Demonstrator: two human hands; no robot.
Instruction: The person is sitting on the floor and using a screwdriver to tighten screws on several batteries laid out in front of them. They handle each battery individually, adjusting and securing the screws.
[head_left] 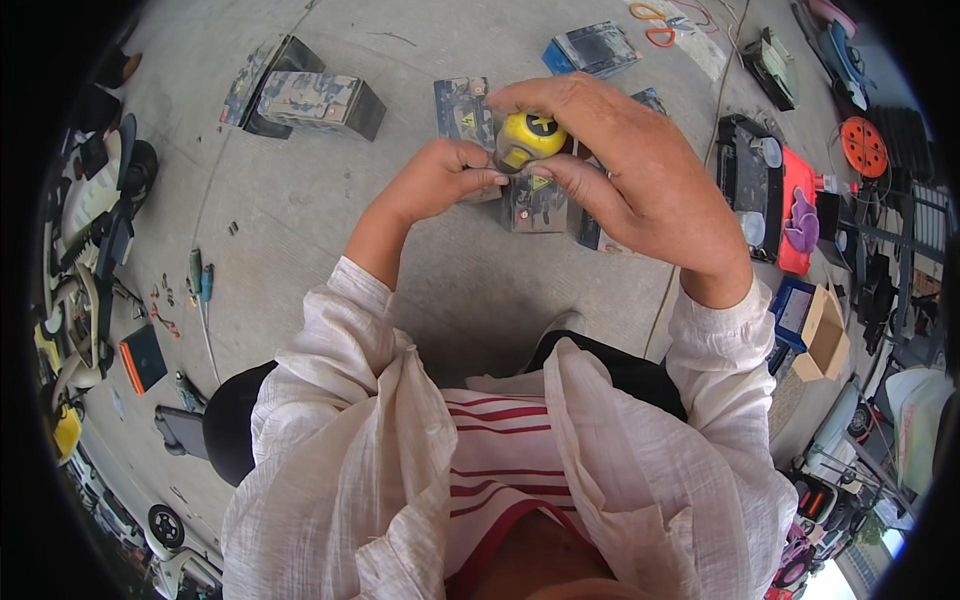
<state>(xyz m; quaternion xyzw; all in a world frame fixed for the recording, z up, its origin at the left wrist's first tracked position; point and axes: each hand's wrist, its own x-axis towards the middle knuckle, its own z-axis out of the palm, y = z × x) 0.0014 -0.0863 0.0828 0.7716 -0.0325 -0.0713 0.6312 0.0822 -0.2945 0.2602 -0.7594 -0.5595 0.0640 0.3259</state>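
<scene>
At the right, on the concrete floor, an open black case holds two pale round pieces, one toward its far end and one toward its near end; alongside it, a red tray carries a purple item whose kind I cannot tell. Nearer on the same side, a cardboard box gapes beside a blue box, its inside too small to make out. The yellow tape measure sits within the right hand, whose thumb closes on its near side while the fingers arch over the far side, gripping it. Just to the left, the left hand has its fingers curled and its thumb and forefinger drawn close at the tape measure's near left edge; whether they pinch part of it I cannot tell. Below the two hands stand dusty batteries, one farther and to the left, another nearer, with more partly hidden by the right hand. A blue-sided battery lies farther off, and a dusty grey battery stands well apart at the far left.
</scene>
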